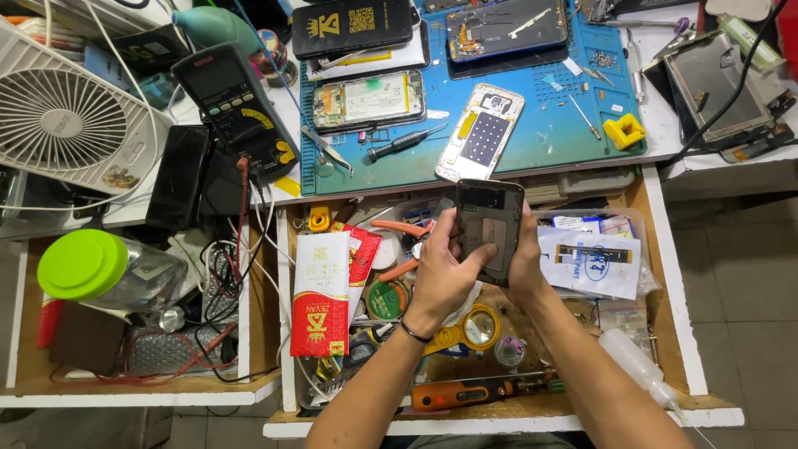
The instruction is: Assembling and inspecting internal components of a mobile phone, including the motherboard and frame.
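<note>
Both my hands hold a dark phone back panel (489, 226) upright over an open drawer. My left hand (442, 270) grips its left edge, with the thumb lying across its lower face. My right hand (527, 264) wraps its right edge from behind. On the blue work mat (540, 133) beyond lie an opened phone with a white battery (369, 101), a white phone frame (482, 130) and a black screwdriver (405, 142).
The open drawer (657, 249) holds a red packet (320, 293), orange-handled pliers (399, 228), a yellow magnifier (475, 328), an orange tool (465, 392) and a plastic squeeze bottle (636, 362). A multimeter (235, 110), a white fan (66, 125) and a green-lidded jar (83, 264) sit left.
</note>
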